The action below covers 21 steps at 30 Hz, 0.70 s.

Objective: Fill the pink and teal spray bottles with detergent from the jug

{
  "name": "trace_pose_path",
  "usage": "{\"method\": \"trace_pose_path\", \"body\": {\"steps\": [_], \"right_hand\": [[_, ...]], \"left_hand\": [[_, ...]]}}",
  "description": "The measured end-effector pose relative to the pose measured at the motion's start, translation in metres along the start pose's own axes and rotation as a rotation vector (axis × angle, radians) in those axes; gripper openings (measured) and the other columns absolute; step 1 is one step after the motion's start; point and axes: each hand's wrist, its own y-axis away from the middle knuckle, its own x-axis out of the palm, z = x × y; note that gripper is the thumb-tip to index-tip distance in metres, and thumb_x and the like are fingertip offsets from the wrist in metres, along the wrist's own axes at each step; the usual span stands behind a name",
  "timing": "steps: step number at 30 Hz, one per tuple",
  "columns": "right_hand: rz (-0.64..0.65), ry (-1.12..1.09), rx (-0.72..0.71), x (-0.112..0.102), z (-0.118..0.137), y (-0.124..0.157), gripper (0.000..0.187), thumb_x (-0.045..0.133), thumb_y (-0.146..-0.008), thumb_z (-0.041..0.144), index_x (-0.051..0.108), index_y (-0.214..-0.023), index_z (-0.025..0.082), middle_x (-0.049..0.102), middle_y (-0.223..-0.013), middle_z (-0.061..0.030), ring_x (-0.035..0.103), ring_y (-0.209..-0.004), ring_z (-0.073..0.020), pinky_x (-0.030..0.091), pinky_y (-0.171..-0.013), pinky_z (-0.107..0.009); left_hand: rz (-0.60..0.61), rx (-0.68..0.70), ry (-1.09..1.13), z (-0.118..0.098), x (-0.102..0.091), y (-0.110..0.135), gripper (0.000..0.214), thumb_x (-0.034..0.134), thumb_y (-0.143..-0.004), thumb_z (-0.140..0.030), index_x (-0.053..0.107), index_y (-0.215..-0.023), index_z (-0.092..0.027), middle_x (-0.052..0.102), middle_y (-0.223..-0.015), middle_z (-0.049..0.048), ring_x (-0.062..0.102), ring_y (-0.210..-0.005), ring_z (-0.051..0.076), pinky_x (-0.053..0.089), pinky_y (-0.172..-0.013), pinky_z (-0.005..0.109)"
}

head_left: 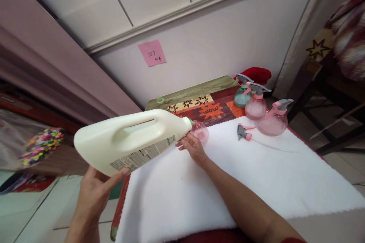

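A large pale-green detergent jug [97, 138] is tilted almost onto its side, its label facing down and toward me. My left hand [95, 191] is closed under its base end, with the thumb on the label. At the neck, the curled fingers of my right hand [195, 150] grip the jug from below. Its green spout [191, 122] meets the top of a clear pink bottle [203, 133] with no sprayer on it; the jug and my hand partly hide that bottle. Whether liquid is flowing cannot be made out.
On the white mat [176, 197] lies a loose grey-and-pink spray head [243, 133] with its tube. Beyond it stand two pink spray bottles [272, 123] and a green one [242, 97]. A green cap [160, 100] sits at the table's back edge, near the wall.
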Motion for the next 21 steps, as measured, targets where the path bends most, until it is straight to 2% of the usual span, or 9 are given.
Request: {"method": "trace_pose_path", "body": {"steps": [11,21], "right_hand": [[0.014,-0.002,-0.005,-0.0015,-0.0025,-0.0011,0.038,0.067,-0.087,0.052,0.064,-0.109,0.021,0.071,-0.096,-0.0059,0.072,-0.086,-0.0198,0.057,-0.072,-0.032],[0.009,-0.009,-0.008,-0.0019,-0.0041,-0.0011,0.040,0.069,-0.086,0.053,0.065,-0.109,0.021,0.072,-0.097,-0.0065,0.072,-0.086,-0.0209,0.057,-0.072,-0.034]], "left_hand": [[0.002,0.013,0.016,-0.0001,0.0017,-0.0010,0.073,0.096,-0.048,-0.023,0.069,-0.116,-0.018,0.078,-0.103,0.0059,0.072,-0.090,0.021,0.062,-0.082,0.029],[0.003,0.022,0.005,0.0007,0.0011,-0.0023,0.079,0.096,-0.049,-0.024,0.067,-0.123,-0.021,0.078,-0.108,0.0053,0.072,-0.093,0.022,0.061,-0.083,0.028]]}}
